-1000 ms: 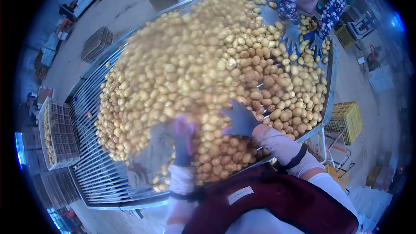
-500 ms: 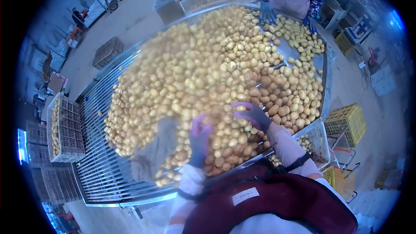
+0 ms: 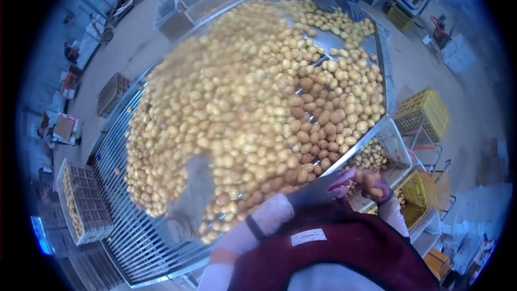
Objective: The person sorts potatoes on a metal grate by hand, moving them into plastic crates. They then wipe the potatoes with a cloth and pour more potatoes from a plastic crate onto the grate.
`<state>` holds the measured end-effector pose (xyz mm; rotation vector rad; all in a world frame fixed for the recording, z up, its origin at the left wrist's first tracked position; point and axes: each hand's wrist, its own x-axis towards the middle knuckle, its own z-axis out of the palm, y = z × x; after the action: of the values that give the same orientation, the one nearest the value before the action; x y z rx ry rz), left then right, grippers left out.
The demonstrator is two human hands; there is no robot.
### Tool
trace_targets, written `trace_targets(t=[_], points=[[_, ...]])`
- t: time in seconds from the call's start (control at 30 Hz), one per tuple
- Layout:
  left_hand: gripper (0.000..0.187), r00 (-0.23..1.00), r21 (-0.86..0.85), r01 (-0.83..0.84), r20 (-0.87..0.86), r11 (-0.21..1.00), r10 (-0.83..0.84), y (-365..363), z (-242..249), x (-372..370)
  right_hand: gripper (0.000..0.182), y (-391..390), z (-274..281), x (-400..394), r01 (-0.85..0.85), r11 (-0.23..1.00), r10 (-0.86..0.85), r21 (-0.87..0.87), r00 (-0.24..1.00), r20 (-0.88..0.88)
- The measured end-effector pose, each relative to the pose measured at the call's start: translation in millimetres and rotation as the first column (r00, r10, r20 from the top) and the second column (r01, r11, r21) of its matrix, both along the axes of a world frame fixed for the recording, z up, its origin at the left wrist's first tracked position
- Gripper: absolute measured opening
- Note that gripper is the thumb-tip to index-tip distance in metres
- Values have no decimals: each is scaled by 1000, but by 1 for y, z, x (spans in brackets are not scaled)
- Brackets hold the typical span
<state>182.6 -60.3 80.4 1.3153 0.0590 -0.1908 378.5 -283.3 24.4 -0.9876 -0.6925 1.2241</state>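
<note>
A large heap of round yellow-brown potatoes (image 3: 215,102) covers the sorting table, with a darker brown patch toward its right front. Both my hands wear purple-and-grey gloves and are beyond the table's front right edge, above a white plastic crate (image 3: 396,143) partly filled with potatoes. Several brown potatoes (image 3: 369,179) are in my right hand (image 3: 383,191), its fingers curled round them. My left hand (image 3: 340,184) is close beside it, fingers bent inward around potatoes that its glove partly hides. A grey cloth-like item (image 3: 195,188) lies on the heap's front left.
Metal roller bars (image 3: 129,226) form the table's left side, beside a crate of potatoes (image 3: 86,205). Yellow crates (image 3: 425,113) stand at the right. Across the table, a co-worker's gloved hands (image 3: 353,11) touch potatoes. Pale bins (image 3: 175,19) stand behind the table.
My hands have gone from the heap's front middle to the right, over the white crate, with potatoes. The camera view has shifted, and the co-worker's hands are still at the far side.
</note>
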Motion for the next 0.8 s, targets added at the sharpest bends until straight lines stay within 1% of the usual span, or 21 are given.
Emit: trace_targets(t=[0.03,0.07,0.1,0.13,0.17,0.2,0.23,0.3,0.33,0.37,0.4,0.43,0.47,0.5,0.53,0.57,0.6,0.63,0.67,0.7,0.8], points=[[51,1000,-7,-13,-6,1000,13,0,1,1,34,-34,12,-20,176,927,-324,-332,821,-470],[51,1000,-12,-26,-14,1000,26,2,2,1,35,-76,-18,-19,257,941,-338,-222,774,-536],[51,999,-13,-43,-21,999,43,8,3,2,35,-110,-24,-21,382,886,-463,-264,678,-571],[51,992,66,-125,4,990,125,22,-2,-6,36,-144,-29,-24,499,813,-570,-301,572,-590],[52,978,147,-207,29,967,205,37,-7,-14,37,-171,-13,-37,606,634,-760,-481,374,-531],[51,934,148,-352,-6,924,357,53,3,-29,39,-207,-21,-46,703,490,-861,-515,298,-412],[49,841,162,-517,-85,841,534,70,-16,-50,41,-248,-34,-50,782,334,-935,-526,207,-287],[45,580,262,-802,131,536,804,101,4,-82,40,-311,-49,-58,748,551,-811,-371,374,-450],[47,507,503,-788,205,354,837,117,-11,-110,40,-333,-57,-51,711,644,-727,-283,454,-515],[48,448,695,-707,297,131,843,129,-25,-138,46,-334,-77,-32,697,420,-883,-581,461,-86],[49,484,777,-626,318,68,815,135,-38,-164,45,-333,-97,-17,693,157,-856,-704,451,253],[50,520,843,-539,334,-2,786,138,-44,-185,45,-298,-107,-2,756,-50,-721,-653,425,547],[51,555,892,-446,343,-77,757,134,-51,-198,44,-247,-110,8,859,-12,-532,-512,428,731],[51,575,917,-394,295,-58,763,124,-59,-205,43,-172,-91,10,917,116,-372,-382,396,839],[51,592,939,-341,246,-38,768,113,-67,-212,43,-86,-61,7,908,298,-276,-294,376,884],[51,608,958,-286,196,-18,769,106,-73,-216,33,-9,-37,6,809,543,-159,-225,362,918],[51,595,939,-328,289,-101,750,100,-77,-216,30,52,-14,-10,691,696,-223,-194,465,857],[51,566,929,-360,293,-89,770,99,-77,-215,31,95,-3,-21,522,837,-159,-161,515,843],[51,536,916,-392,298,-80,790,98,-76,-214,37,126,-16,-27,388,920,-76,-53,311,947],[52,506,902,-425,302,-71,808,99,-74,-213,43,151,-28,-34,219,975,-36,19,76,996],[54,524,924,-366,304,-112,795,102,-68,-205,55,195,1,-51,157,938,296,-310,111,949]])
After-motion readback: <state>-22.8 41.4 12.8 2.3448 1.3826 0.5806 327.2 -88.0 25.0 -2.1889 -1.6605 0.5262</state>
